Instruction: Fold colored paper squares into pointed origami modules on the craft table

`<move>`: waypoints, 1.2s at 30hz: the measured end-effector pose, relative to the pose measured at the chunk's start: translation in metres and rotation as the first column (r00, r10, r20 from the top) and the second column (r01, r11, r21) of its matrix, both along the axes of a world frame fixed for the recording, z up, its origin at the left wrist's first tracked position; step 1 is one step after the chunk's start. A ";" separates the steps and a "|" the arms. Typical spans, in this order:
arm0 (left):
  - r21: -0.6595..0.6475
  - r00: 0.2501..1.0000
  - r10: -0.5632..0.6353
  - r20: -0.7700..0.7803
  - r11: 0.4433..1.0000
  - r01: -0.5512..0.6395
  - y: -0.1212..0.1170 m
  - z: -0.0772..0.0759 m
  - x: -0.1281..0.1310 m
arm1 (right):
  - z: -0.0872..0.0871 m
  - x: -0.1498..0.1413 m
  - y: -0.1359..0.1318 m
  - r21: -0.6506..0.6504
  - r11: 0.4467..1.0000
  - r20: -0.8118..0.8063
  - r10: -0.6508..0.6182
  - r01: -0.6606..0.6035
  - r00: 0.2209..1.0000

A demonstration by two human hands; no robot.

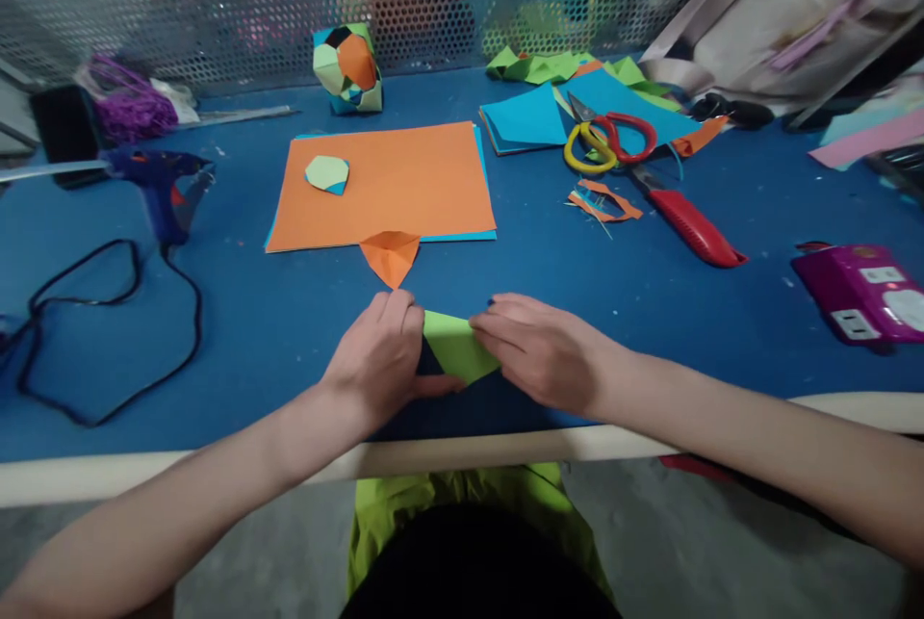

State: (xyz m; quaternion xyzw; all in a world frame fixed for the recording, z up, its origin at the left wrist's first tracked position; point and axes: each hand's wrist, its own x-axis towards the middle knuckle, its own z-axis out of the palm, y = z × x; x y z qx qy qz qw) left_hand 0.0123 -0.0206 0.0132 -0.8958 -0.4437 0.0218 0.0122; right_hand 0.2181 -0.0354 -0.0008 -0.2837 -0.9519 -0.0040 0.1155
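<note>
A piece of folded green paper lies near the table's front edge, between my two hands. My left hand has its fingers closed on the paper's left side, the thumb stretched along its lower edge. On the right side, my right hand pinches the paper with bent fingers. Just beyond my left fingertips is a folded orange paper piece. Its top edge meets a stack of orange and blue sheets. A small pale green and blue folded piece rests on that stack.
A blue glue gun with a looping black cord is at left. Behind stands a multicoloured paper ball. Scissors, a red-handled cutter, blue paper and scraps lie at back right. A purple power socket sits far right.
</note>
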 end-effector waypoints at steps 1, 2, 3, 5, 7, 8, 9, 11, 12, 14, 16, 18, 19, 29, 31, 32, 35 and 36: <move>0.014 1.000 -0.006 -0.005 1.000 0.006 0.000 0.000 0.000 | -0.001 0.008 -0.004 0.018 1.000 -0.002 -0.016 0.016 1.000; 0.026 1.000 -0.012 -0.011 1.000 0.012 0.000 -0.001 0.000 | -0.002 0.015 -0.008 0.031 0.999 0.005 -0.029 0.029 1.000; 0.035 1.000 -0.017 -0.018 0.999 0.018 0.000 -0.001 0.000 | -0.002 0.022 -0.011 0.046 0.998 0.011 -0.033 0.032 0.999; 0.047 0.999 -0.022 -0.031 0.999 0.023 0.000 -0.001 0.001 | -0.001 0.036 -0.017 0.084 0.995 0.016 -0.047 0.046 0.999; 0.053 0.999 -0.021 -0.035 0.998 0.022 0.000 0.000 0.001 | 0.003 0.047 -0.021 0.129 0.990 0.024 -0.057 0.053 0.998; 0.053 0.999 -0.021 -0.034 0.998 0.022 0.000 0.000 0.001 | 0.005 0.052 -0.022 0.148 0.987 0.034 -0.062 0.056 0.997; 0.051 0.999 -0.021 -0.030 0.998 0.022 0.000 0.000 0.001 | 0.007 0.055 -0.023 0.163 0.985 0.044 -0.073 0.065 0.996; 0.039 1.000 -0.021 -0.014 0.999 0.022 0.000 0.000 0.000 | 0.012 0.058 -0.025 0.179 0.978 0.047 -0.121 0.111 0.992; 0.030 1.000 -0.018 -0.001 0.999 0.019 0.000 -0.001 -0.001 | 0.014 0.057 -0.026 0.180 0.973 0.031 -0.153 0.145 0.988; 0.007 1.000 -0.010 0.026 1.000 0.010 0.001 -0.002 -0.002 | 0.016 0.048 -0.028 0.165 0.963 -0.032 -0.212 0.214 0.977; -0.011 0.999 -0.002 0.047 1.000 0.002 0.001 -0.003 -0.003 | 0.015 0.031 -0.029 0.142 0.963 -0.096 -0.216 0.229 0.972; -0.022 0.998 0.002 0.062 1.000 0.000 0.001 -0.003 -0.004 | 0.010 0.009 -0.031 0.134 0.979 -0.107 -0.137 0.151 0.985; -0.027 0.998 0.002 0.068 1.000 0.000 0.001 -0.003 -0.004 | 0.006 -0.001 -0.031 0.119 0.988 -0.116 -0.088 0.102 0.989; -0.096 0.997 0.048 0.068 0.995 -0.041 0.003 -0.001 -0.002 | -0.008 0.002 -0.049 -0.001 0.981 0.066 -0.192 0.192 0.979; -0.101 0.996 0.052 0.071 0.994 -0.044 0.002 -0.001 0.000 | -0.003 0.007 -0.054 0.040 0.972 0.094 -0.235 0.232 0.968; -0.102 0.996 0.051 0.066 0.994 -0.044 0.002 0.000 0.000 | 0.000 0.007 -0.056 0.060 0.967 0.104 -0.253 0.248 0.962; -0.093 0.998 0.046 0.053 0.995 -0.041 0.000 0.001 0.001 | 0.006 0.004 -0.058 0.128 0.952 0.125 -0.293 0.278 0.948; -0.085 0.998 0.045 0.050 0.996 -0.040 0.000 0.001 0.001 | 0.007 0.003 -0.058 0.149 0.948 0.130 -0.299 0.280 0.945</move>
